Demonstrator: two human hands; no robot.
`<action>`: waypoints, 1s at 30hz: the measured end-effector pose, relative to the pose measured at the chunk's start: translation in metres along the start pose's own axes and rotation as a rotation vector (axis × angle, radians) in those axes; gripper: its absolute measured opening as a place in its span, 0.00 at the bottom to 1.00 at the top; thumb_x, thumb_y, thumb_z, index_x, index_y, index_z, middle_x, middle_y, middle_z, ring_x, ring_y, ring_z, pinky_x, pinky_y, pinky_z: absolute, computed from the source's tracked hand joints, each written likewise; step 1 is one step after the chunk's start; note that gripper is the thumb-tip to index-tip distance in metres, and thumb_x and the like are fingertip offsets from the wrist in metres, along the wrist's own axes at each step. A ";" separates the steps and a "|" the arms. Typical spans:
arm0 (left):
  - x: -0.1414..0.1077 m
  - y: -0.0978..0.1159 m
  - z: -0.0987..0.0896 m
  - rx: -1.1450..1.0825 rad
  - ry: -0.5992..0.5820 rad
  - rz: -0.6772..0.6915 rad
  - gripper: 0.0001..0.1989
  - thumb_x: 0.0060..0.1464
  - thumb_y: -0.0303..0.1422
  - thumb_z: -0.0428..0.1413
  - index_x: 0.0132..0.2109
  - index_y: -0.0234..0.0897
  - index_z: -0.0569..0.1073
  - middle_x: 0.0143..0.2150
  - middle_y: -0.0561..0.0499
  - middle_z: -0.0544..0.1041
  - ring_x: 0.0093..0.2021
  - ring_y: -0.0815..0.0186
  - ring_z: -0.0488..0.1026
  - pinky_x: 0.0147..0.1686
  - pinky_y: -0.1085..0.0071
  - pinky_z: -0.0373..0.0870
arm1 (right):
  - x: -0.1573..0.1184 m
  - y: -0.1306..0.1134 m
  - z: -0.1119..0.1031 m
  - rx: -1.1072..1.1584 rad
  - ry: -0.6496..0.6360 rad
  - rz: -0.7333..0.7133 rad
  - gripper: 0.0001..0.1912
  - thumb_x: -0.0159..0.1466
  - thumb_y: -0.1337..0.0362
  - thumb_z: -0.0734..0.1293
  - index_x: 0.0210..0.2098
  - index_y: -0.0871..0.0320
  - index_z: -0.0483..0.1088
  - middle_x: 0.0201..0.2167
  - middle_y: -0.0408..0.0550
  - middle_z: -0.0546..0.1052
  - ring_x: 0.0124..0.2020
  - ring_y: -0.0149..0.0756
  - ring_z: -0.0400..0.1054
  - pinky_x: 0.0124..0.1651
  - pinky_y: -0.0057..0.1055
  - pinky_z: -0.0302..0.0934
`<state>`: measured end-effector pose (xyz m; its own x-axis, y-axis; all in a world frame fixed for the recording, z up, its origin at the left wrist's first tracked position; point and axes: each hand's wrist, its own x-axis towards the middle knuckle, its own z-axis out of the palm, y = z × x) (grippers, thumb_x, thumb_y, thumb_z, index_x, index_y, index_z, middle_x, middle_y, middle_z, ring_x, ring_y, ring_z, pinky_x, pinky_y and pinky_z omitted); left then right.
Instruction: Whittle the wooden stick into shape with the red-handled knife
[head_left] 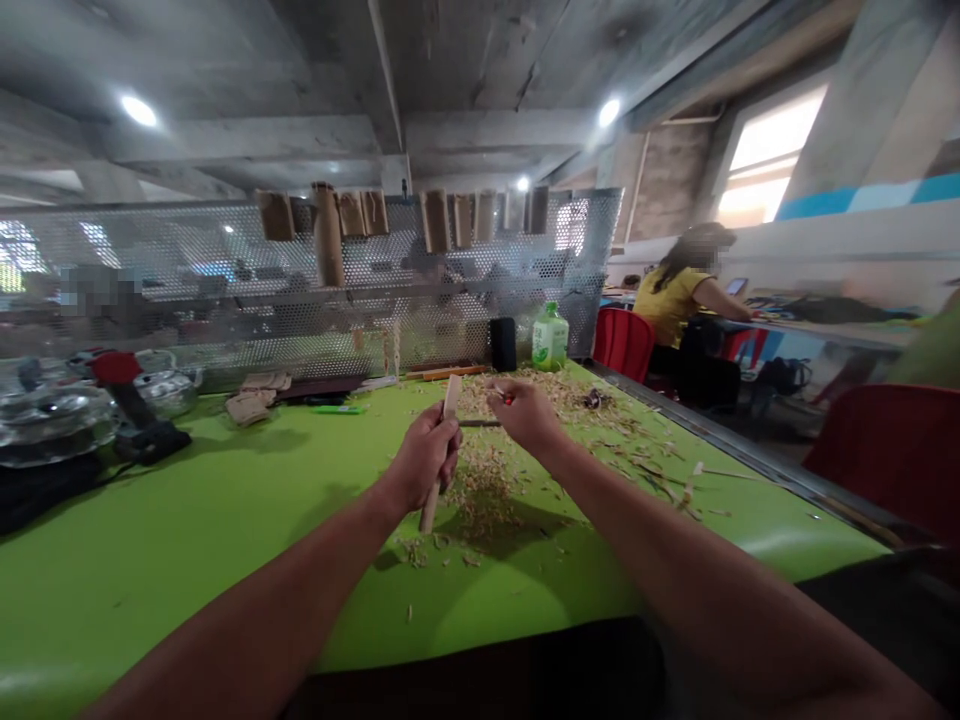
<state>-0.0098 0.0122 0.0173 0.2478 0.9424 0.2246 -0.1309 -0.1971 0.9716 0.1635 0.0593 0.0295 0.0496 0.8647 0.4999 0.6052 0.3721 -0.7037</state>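
My left hand [427, 458] is wrapped round a pale, flat wooden strip [452, 394], which stands tilted with its lower end close to the table. To the right, my right hand [529, 415] is closed on a tool with a bit of red showing; its kind is mostly hidden by the fingers. A thin dark bar [480, 422] lies between the two hands, and I cannot tell whether it belongs to that tool. Wood shavings [487, 490] are heaped on the green table [247, 520] under and behind both hands.
A perforated metal screen [270, 290] with hanging bamboo pieces backs the table. A green bottle [550, 337] and a black block [503, 344] stand before it. A red-black power tool [127, 400] and shiny metal pots [45, 420] are at left. A person in yellow [675, 290] sits at right.
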 end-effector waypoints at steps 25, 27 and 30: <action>-0.016 0.013 0.021 0.176 0.013 -0.105 0.03 0.57 0.33 0.50 0.38 0.40 0.63 0.20 0.63 0.58 0.13 0.77 0.51 0.11 0.81 0.51 | 0.007 0.001 0.003 -0.779 -0.111 -0.150 0.18 0.70 0.63 0.55 0.44 0.56 0.77 0.39 0.55 0.81 0.41 0.41 0.74 0.39 0.30 0.56; -0.015 0.012 0.020 0.187 0.011 -0.098 0.04 0.57 0.34 0.51 0.38 0.40 0.63 0.20 0.63 0.58 0.12 0.77 0.51 0.11 0.81 0.51 | 0.007 0.001 0.001 -0.785 -0.109 -0.143 0.18 0.70 0.63 0.55 0.44 0.56 0.76 0.40 0.56 0.81 0.42 0.42 0.74 0.40 0.31 0.57; -0.013 0.009 0.020 0.191 0.007 -0.086 0.04 0.57 0.34 0.51 0.39 0.40 0.63 0.21 0.63 0.59 0.13 0.77 0.51 0.10 0.81 0.51 | 0.007 0.001 0.001 -0.786 -0.105 -0.140 0.17 0.70 0.64 0.56 0.45 0.56 0.76 0.41 0.56 0.81 0.43 0.42 0.74 0.42 0.31 0.57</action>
<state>0.0052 -0.0070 0.0250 0.2438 0.9597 0.1399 0.0751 -0.1625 0.9839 0.1631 0.0663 0.0321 -0.1192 0.8691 0.4800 0.9843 0.1669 -0.0578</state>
